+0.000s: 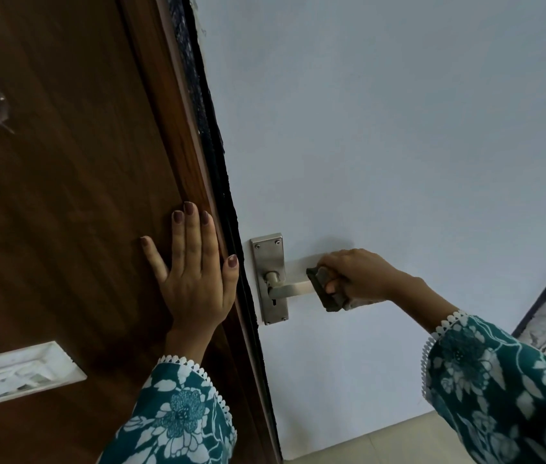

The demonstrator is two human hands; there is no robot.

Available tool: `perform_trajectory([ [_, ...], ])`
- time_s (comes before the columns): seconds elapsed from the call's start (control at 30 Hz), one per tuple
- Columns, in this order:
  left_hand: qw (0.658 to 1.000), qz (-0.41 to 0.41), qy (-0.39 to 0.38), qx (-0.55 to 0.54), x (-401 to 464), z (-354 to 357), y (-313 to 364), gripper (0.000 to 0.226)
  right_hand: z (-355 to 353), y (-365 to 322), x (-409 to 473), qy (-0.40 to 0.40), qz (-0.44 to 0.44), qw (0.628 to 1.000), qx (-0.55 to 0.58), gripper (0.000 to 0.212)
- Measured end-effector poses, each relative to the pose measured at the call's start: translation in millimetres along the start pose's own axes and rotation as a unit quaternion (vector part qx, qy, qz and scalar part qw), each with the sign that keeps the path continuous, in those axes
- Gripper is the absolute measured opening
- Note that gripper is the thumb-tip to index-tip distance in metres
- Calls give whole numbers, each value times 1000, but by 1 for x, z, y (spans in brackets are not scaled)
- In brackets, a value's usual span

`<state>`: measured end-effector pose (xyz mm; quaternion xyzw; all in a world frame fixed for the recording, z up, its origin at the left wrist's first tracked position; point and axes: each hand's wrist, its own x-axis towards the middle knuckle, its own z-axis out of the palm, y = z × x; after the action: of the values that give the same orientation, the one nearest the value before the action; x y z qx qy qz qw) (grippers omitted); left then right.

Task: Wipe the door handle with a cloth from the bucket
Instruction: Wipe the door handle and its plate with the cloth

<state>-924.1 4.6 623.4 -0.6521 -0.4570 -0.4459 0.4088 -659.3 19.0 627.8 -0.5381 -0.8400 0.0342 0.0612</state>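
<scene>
Now the right hand [358, 276] grips a dark cloth [326, 291] wrapped around the handle [293, 289] on the pale door [382, 145], while the left hand [194, 269] lies flat and spread on the brown panel [63, 195]. Pressing down hard could turn the lever; the cloth may slip off its end.

left hand [194, 272]: dark maroon nail polish | right hand [355, 276]: nails hidden | sleeves [499, 380]: teal, white floral print, white scalloped lace cuffs at both wrists
</scene>
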Motion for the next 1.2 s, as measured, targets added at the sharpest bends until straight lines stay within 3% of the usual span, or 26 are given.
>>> perform_trajectory([
  [0.13, 1000, -5, 4, 8, 0, 2, 2, 59, -8, -1, -3, -44, 33, 998, 39, 35],
  [0.33, 1000, -15, 9, 10, -1, 4, 5, 58, 5, -47, 10, 59, -53, 992, -103, 29],
  [0.53, 1000, -9, 7, 3, -1, 2, 2, 58, 9, -41, 10, 56, -71, 988, -126, 34],
  [0.73, 1000, 4, 3, -1, -3, 1, -1, 58, 0, -9, 5, 0, -15, 999, -44, 31],
  [0.87, 1000, 3, 10, 8, -2, 2, 0, 58, 10, 13, -9, 10, 61, 979, 192, 34],
  [0.93, 1000, 4, 12, 12, -2, 3, 1, 58, 28, 15, -21, 88, 102, 920, 368, 30],
  [0.97, 1000, 3, 12, 13, -2, 4, 1, 58, 41, 12, -26, 132, 123, 861, 475, 24],
  [1.03, 1000, 2, 13, 15, -3, 4, 1, 58, 72, -1, -30, 176, 155, 688, 687, 13],
  [1.1, 1000, 6, 14, 16, -3, 4, 1, 59, 98, -16, -23, 144, 154, 514, 832, 17],
  [1.17, 1000, 7, 13, 17, -3, 3, 1, 59, 105, -31, -14, 115, 143, 386, 904, 37],
  [1.2, 1000, 7, 12, 16, -3, 3, 1, 59, 106, -37, -11, 112, 145, 339, 923, 36],
])
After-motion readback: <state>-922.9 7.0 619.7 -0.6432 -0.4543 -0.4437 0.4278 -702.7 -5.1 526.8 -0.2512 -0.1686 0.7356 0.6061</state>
